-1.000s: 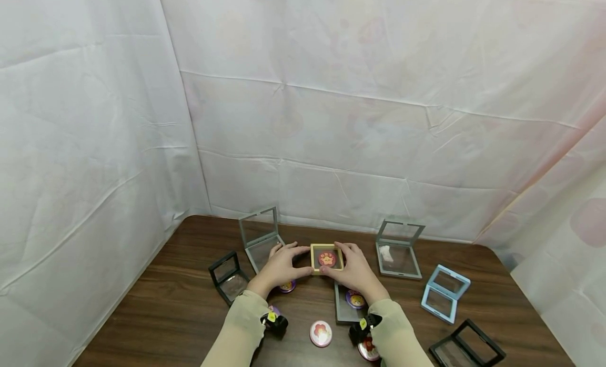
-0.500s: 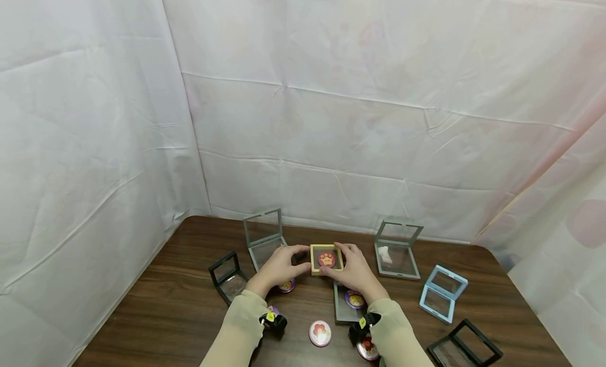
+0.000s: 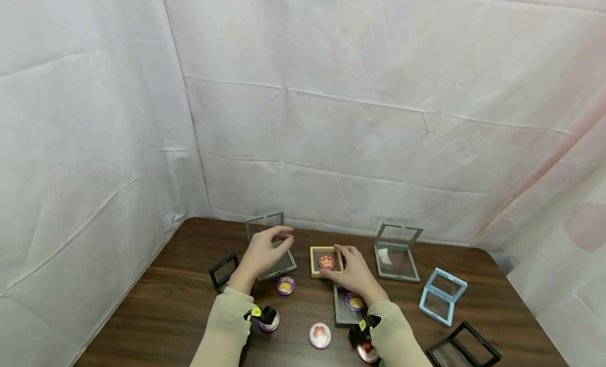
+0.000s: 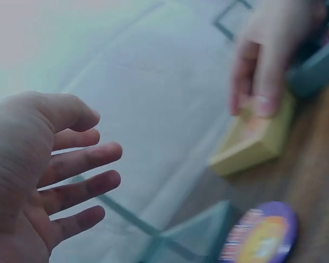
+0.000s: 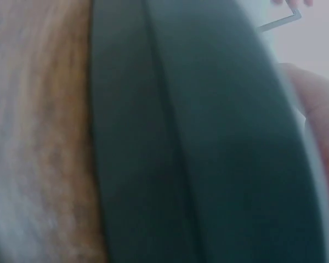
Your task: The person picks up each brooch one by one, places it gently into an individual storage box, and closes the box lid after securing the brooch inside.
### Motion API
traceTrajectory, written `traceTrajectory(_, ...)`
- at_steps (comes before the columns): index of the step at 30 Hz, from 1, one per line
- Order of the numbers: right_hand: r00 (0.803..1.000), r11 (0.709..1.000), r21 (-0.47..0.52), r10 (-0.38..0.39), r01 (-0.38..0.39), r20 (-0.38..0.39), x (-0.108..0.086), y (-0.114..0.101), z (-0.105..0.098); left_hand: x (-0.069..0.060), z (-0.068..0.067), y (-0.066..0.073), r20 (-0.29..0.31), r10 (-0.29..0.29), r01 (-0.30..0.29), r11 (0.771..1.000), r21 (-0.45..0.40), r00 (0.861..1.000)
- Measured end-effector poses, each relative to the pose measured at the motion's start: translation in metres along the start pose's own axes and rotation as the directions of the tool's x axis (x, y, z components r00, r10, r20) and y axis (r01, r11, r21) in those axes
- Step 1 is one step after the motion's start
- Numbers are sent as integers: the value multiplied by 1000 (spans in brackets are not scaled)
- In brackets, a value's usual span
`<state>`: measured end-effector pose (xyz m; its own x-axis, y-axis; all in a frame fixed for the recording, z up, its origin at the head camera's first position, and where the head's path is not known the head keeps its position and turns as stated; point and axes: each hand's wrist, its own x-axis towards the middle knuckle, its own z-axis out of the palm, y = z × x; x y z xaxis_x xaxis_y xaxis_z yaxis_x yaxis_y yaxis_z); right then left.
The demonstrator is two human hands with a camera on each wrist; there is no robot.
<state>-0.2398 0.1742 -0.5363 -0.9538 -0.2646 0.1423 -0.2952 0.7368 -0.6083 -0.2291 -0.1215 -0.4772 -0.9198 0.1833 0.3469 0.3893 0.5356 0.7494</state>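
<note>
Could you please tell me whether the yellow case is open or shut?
Shut: the yellow case, held by the right hand, forms one block with no lid raised.

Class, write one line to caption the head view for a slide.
The right hand grips a yellow case showing a red star badge; the left hand holds nothing.

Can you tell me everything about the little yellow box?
The yellow box is square and plastic-looking, with thick sides and a see-through top. It looks closed, with a round red badge inside showing a yellow star. The right hand pinches its edges; the left hand doesn't touch it. It's just beyond a grey case; I can't tell whether it rests on the table.
</note>
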Motion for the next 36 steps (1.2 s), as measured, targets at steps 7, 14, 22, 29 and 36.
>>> traceTrajectory(7,1000,1000,-6,-5,5,-13,-4,6,1,-4,-34,4,-280,87,-73,995,62,956)
traceTrajectory(14,1000,1000,7,-3,3,-14,-10,5,8,-17,-61,-8,-339,15,26,993,115,941)
traceTrajectory(22,1000,1000,21,-3,4,-30,-19,1,12,-30,-77,-24,-105,-207,226,949,218,973)
traceTrajectory(29,1000,1000,6,-14,14,-15,-26,2,11,-34,-69,-26,-35,-239,241,947,212,970)
traceTrajectory(36,1000,1000,5,-27,27,-13,-36,4,3,-35,-51,-24,-82,-185,200,953,226,979)
